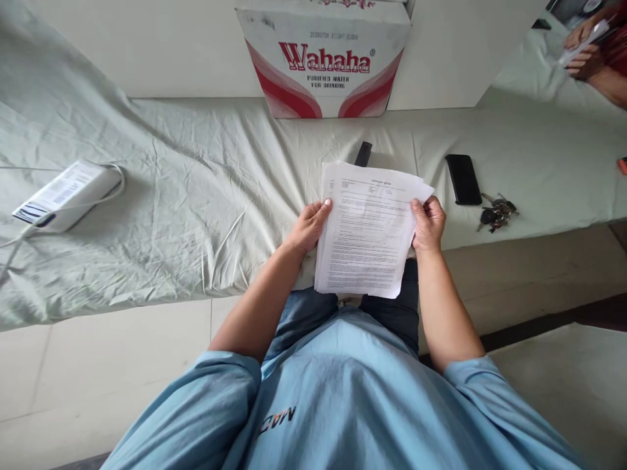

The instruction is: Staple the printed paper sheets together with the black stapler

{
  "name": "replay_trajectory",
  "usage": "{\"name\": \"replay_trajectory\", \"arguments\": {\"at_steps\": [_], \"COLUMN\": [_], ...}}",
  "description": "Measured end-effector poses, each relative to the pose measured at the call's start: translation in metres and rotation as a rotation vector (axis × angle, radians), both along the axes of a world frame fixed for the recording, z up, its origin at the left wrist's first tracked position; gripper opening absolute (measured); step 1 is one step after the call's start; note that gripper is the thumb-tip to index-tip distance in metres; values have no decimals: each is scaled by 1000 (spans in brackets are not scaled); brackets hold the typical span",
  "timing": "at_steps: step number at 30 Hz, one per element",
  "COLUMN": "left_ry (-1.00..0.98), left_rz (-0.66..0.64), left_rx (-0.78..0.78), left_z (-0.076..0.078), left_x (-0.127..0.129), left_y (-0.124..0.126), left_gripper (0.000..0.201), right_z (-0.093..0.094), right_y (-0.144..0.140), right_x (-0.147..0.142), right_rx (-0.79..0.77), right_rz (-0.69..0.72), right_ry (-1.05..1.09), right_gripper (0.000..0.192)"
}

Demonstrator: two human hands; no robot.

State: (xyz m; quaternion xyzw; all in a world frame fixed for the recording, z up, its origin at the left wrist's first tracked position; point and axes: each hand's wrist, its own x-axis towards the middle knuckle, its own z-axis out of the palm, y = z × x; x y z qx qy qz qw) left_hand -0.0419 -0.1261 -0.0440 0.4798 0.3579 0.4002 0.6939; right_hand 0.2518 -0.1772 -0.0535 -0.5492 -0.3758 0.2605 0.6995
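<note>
Between my hands is a stack of printed papers [367,235], held above my lap at the table's front edge. The top sheet faces me and is covered in small lines of print; the sheets are slightly fanned at the edges. My left hand [312,224] grips the left side, its thumb on top. On the right side, my right hand [429,222] pinches the upper edge, thumb in front and fingers behind. Just past the papers' top edge lies a black stapler-like object [363,153], its near end hidden by the sheets.
A Wahaha water carton [326,65] stands at the back of the cloth-covered table [186,215]. To the right lie a black phone [463,179] and a bunch of keys [497,213]. A white box with a cable [68,196] sits at left. Another person's hands [585,52] hold something white at upper right.
</note>
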Motion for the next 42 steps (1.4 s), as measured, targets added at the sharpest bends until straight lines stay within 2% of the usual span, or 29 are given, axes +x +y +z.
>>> {"name": "replay_trajectory", "arguments": {"at_steps": [9,17,24,32,42], "left_ry": [67,173,187,17,38], "left_rz": [26,32,-1,-50,37], "left_rx": [111,287,269,152,166], "left_z": [2,3,4,0,1], "left_x": [2,6,6,7,7], "left_y": [-1,-3,-4,-6,-7], "left_gripper": [71,73,70,65,63], "right_z": [2,6,18,27,24], "right_y": [-1,-1,-4,-8,-11], "right_x": [2,0,-6,-7,-8], "right_rx": [16,4,-77,-155,-134], "right_rz": [3,-8,-45,-34,26], "right_ry": [8,104,63,-21,-56], "right_gripper": [64,62,70,74,68]}}
